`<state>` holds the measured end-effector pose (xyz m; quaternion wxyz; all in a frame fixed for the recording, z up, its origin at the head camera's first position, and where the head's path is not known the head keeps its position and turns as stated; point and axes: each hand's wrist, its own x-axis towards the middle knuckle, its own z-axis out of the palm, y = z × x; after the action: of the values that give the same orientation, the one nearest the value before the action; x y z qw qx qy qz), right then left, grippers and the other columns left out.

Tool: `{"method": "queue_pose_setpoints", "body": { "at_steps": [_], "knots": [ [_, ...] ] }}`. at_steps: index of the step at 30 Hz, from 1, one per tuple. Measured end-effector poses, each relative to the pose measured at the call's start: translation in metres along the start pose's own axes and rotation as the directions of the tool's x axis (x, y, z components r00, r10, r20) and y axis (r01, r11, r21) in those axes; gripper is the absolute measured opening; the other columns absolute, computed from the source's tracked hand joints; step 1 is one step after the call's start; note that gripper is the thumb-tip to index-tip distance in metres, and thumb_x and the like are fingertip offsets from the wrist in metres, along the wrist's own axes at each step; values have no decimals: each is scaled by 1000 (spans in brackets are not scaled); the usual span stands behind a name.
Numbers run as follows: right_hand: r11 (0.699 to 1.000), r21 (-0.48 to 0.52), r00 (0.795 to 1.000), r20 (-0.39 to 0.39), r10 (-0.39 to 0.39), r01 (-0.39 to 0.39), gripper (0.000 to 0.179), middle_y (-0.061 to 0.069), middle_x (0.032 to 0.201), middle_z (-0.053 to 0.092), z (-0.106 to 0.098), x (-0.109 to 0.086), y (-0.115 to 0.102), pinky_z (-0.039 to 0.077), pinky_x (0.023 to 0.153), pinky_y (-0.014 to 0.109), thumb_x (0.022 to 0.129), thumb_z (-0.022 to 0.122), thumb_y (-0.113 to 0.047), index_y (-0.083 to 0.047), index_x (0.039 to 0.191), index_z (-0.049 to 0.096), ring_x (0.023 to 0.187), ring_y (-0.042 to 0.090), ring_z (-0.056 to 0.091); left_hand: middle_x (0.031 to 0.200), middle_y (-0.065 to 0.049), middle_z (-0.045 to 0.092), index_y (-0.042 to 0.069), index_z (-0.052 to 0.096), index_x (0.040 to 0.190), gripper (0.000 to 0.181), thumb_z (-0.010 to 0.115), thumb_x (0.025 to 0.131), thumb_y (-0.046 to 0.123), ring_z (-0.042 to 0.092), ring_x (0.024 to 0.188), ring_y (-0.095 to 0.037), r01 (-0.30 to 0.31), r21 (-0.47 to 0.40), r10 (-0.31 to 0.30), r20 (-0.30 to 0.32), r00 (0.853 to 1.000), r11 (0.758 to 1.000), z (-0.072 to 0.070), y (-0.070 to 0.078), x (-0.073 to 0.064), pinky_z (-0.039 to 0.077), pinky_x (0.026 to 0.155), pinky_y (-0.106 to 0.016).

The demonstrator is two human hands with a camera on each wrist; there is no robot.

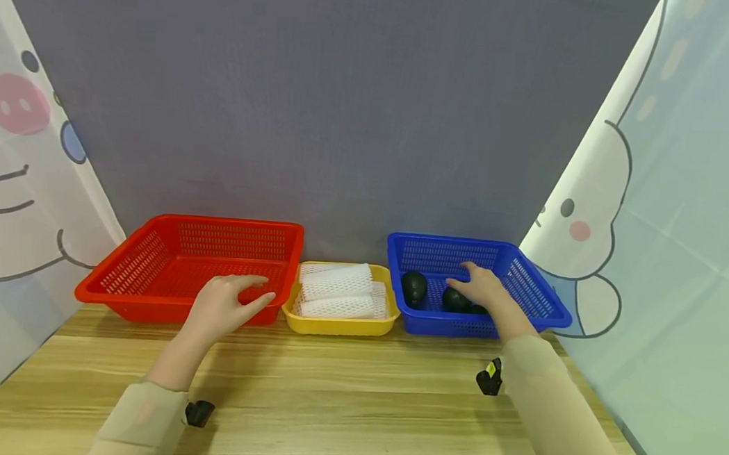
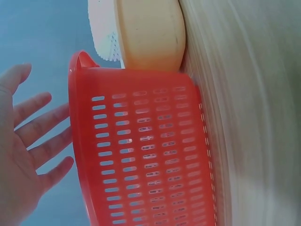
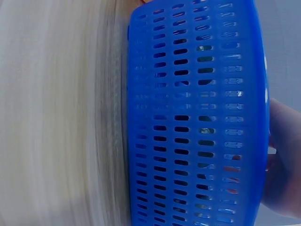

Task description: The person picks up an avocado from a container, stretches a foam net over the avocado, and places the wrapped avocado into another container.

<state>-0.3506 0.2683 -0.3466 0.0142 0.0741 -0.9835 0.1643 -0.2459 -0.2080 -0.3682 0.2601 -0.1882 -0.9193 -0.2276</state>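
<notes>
My left hand (image 1: 224,306) hovers at the front right of the red basket (image 1: 184,308), fingers spread and holding nothing. In the left wrist view those fingers (image 2: 42,129) show beyond the basket's slotted wall. On the right, my right hand (image 1: 485,288) reaches over the front rim of the blue basket (image 1: 446,326), thumb and fingers apart above a dark green avocado (image 1: 456,300). Another avocado (image 1: 414,288) lies to its left, and part of a further dark one shows under the hand. The right wrist view hides most of the fingers behind the blue wall.
Between the baskets stands a yellow basket (image 1: 339,328) with several white foam net sleeves (image 1: 338,286). All stand on a wood-grain table (image 1: 341,400) against a grey backdrop (image 1: 352,115). Printed curtains (image 1: 681,275) hang at both sides.
</notes>
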Motion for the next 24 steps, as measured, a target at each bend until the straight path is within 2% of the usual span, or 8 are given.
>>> {"method": "queue_pose_setpoints", "body": {
  "at_steps": [2, 5, 7, 10, 12, 16, 19, 24],
  "knots": [
    [1000, 1, 1000, 8, 6, -6, 74, 34, 138, 39, 2, 2, 1, 30, 102, 58, 93, 56, -42, 10, 141, 35, 126, 51, 37, 95, -9, 72, 6, 72, 110, 36, 71, 86, 33, 47, 53, -12, -1, 2, 1, 3, 1000, 1000, 1, 0, 0, 49, 69, -43],
    [1000, 4, 999, 25, 20, -20, 75, 35, 139, 37, 4, 3, 3, 30, 102, 59, 93, 57, -42, 10, 142, 33, 126, 52, 35, 93, -8, 72, 6, 72, 109, 36, 73, 85, 32, 36, 47, -9, -1, 2, 1, 0, 1000, 1000, 3, 0, -1, 47, 62, -37],
    [1000, 13, 999, 35, 25, -25, 76, 36, 139, 36, 6, 3, 3, 30, 102, 59, 93, 58, -41, 11, 142, 32, 127, 52, 34, 92, -7, 72, 7, 72, 109, 35, 74, 84, 32, 37, 49, -8, -1, 3, 1, -5, 1000, 1000, 4, 0, -1, 46, 60, -35],
    [999, 26, 999, 49, 24, -26, 76, 37, 139, 35, 7, 2, 2, 29, 102, 59, 93, 59, -39, 12, 142, 31, 127, 53, 33, 93, -6, 72, 8, 72, 108, 35, 75, 83, 32, 47, 55, -11, 0, -1, 0, -12, 1000, 1000, 6, 0, -2, 45, 59, -35],
    [999, 27, 998, 51, 20, -21, 76, 37, 139, 35, 9, 2, 1, 30, 101, 59, 92, 59, -39, 12, 142, 31, 126, 53, 34, 94, -6, 72, 9, 73, 107, 34, 75, 82, 32, 54, 63, -14, 0, -2, 0, -16, 1000, 1000, 8, -1, -3, 47, 62, -36],
    [999, 35, 998, 60, 28, -30, 77, 37, 140, 34, 13, 1, 1, 30, 101, 60, 92, 60, -38, 13, 142, 29, 126, 54, 33, 94, -6, 72, 8, 73, 107, 34, 76, 81, 31, 59, 69, -18, 2, -2, -2, -25, 1000, 1000, 12, -2, -4, 48, 64, -38],
    [998, 45, 996, 72, 42, -46, 79, 38, 140, 31, 16, 1, 2, 28, 102, 60, 92, 60, -37, 13, 142, 27, 127, 54, 31, 92, -5, 72, 8, 73, 107, 35, 76, 81, 31, 58, 66, -18, 5, -11, -5, -30, 1000, 1000, 14, -2, -5, 47, 63, -37],
    [997, 54, 994, 90, 58, -63, 79, 39, 141, 30, 20, 1, 3, 27, 103, 60, 91, 61, -35, 14, 142, 26, 128, 53, 30, 88, -4, 72, 8, 73, 106, 33, 77, 81, 29, 47, 55, -12, 17, -34, -18, -32, 999, 999, 17, -1, -7, 44, 58, -33]
  ]
}}
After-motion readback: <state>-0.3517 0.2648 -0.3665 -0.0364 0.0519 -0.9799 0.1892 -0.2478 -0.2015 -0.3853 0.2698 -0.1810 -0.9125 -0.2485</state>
